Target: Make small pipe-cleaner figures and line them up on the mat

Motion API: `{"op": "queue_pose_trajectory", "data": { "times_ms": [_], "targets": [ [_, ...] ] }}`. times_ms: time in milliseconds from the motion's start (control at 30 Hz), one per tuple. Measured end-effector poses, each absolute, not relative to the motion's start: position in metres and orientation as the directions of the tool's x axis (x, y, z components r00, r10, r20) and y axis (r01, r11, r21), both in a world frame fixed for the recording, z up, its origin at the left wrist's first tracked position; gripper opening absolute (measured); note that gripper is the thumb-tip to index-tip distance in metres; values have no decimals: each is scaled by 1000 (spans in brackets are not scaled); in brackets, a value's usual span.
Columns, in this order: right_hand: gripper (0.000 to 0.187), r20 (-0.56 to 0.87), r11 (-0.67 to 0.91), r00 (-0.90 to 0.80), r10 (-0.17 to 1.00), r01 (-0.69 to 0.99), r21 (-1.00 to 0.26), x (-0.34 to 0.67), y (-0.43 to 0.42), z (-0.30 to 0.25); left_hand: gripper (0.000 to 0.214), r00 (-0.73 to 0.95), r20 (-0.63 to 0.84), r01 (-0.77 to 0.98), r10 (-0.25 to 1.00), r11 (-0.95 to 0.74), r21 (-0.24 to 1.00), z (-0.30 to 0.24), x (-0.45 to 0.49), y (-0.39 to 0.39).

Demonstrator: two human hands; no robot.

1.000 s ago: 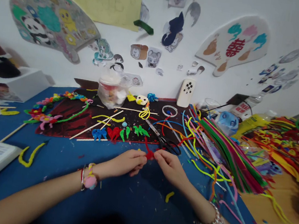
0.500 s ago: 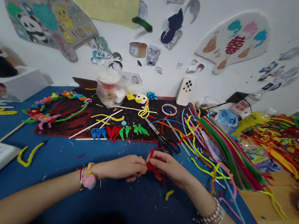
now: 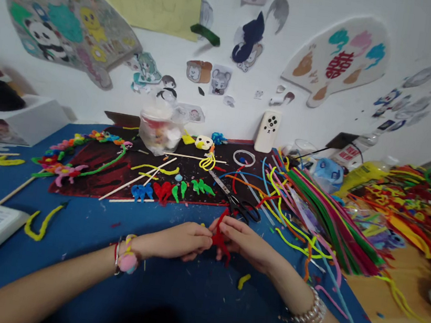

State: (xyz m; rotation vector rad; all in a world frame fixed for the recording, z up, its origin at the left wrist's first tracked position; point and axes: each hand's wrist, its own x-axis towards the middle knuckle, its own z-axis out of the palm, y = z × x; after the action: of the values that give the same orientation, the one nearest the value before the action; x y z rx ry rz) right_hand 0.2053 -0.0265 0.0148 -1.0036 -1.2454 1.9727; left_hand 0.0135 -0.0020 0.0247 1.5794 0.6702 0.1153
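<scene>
Fingertips of the **left hand** (image 3: 179, 240) and **right hand** (image 3: 246, 242) close narrowly on a twisted red pipe-cleaner piece (image 3: 220, 240), held at centre between them. Black-handled steel scissors (image 3: 243, 210) lie just beyond at 12 o'clock; a short yellow chenille stem (image 3: 244, 281) at 5 o'clock; a sheaf of multicoloured pipe cleaners (image 3: 334, 225) at 2 o'clock, on a blue tabletop (image 3: 188, 306).

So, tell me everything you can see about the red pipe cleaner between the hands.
The red pipe-cleaner piece looks fuzzy and is bent into a branching shape. One end sticks up and another points down toward the blue work surface, apparently without touching it. The left hand and right hand pinch its middle, partly hiding it.
</scene>
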Motion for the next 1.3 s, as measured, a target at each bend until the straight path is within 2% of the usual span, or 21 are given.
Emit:
{"op": "queue_pose_trajectory", "data": {
  "times_ms": [100, 233, 433, 633, 1000, 1300],
  "targets": [
    [26, -329, -476, -622, 710, -80, -876, 207, -27, 16, 27, 826, -307, 335, 472, 25, 942, 23, 13, -2],
    [22, -350, -539, -623, 700, -138, -831, 208, -28, 15, 28, 820, -336, 340, 463, 78, 937, 15, 14, -2],
    [27, -387, -476, -556, 735, -18, -879, 209, -28, 17, 28, 793, -383, 412, 473, 47, 910, 18, 15, -3],
    [27, -394, -498, -659, 641, 33, -866, 215, -26, 21, 29, 797, -394, 453, 458, -21, 891, 26, 14, -4],
    [27, -308, -406, -566, 765, -53, -912, 205, -28, 17, 28, 819, -376, 426, 433, -19, 905, 22, 15, -5],
    [19, -343, -468, -616, 709, -47, -883, 213, -24, 20, 29, 816, -367, 447, 446, -84, 891, 23, 13, -2]
  ]
}}
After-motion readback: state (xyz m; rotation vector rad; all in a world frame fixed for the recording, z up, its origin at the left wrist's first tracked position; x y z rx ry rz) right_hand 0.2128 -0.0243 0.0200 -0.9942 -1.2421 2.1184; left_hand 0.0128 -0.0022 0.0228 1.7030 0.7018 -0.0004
